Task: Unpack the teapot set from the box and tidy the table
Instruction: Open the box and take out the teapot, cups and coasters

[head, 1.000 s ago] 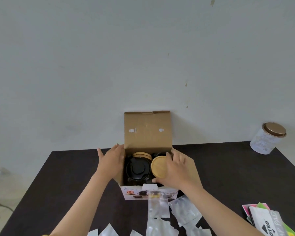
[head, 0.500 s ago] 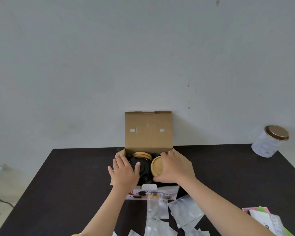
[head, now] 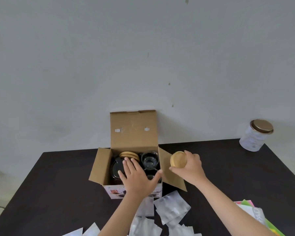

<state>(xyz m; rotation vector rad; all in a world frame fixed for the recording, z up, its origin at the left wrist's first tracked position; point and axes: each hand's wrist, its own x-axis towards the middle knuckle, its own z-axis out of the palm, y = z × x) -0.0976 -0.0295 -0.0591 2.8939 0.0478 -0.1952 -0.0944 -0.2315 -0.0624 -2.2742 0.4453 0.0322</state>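
Note:
An open cardboard box [head: 133, 133] stands on the dark table [head: 58, 184] against the wall, lid flap upright. Inside it I see a black teapot [head: 117, 167], a stack of wooden coasters [head: 129, 155] and a clear glass cup [head: 149, 161]. My left hand [head: 137, 179] lies spread over the box's front, fingers apart, covering part of the teapot. My right hand [head: 191, 167] holds a round wooden coaster [head: 178, 159] above the box's right side flap.
Several clear plastic bags [head: 171, 208] lie on the table in front of the box. A white tin with a brown lid [head: 255, 135] stands at the far right corner. Coloured paper pads [head: 255, 213] lie at the near right edge.
My right hand has lifted the wooden coaster out of the box and carried it to the right. My left hand has moved from the box's left side onto its front opening.

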